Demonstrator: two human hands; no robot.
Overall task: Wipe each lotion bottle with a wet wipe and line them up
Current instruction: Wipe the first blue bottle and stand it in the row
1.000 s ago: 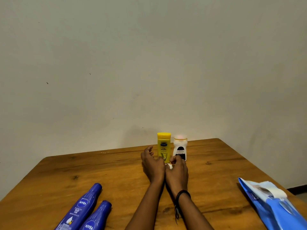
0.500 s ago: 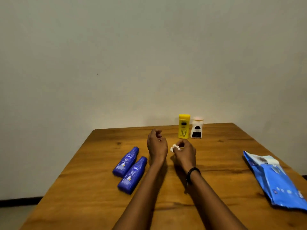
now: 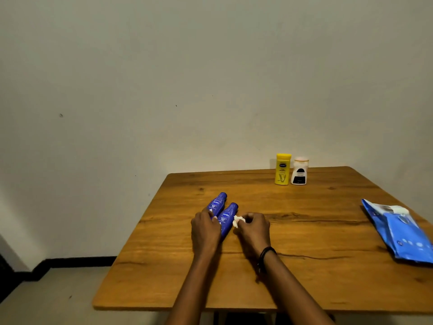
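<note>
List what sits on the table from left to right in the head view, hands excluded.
Left blue bottle → right blue bottle → crumpled wipe → yellow bottle → white bottle → blue wipes pack.

We see a plain pale wall (image 3: 210, 78) with a few small dark specks, a dark skirting board (image 3: 77, 261) along its foot, a light grey floor (image 3: 46, 299), and a wooden table (image 3: 304, 242) standing against it in dim light.

Wooden table (image 3: 304, 266), plain wall (image 3: 164, 78)
</note>
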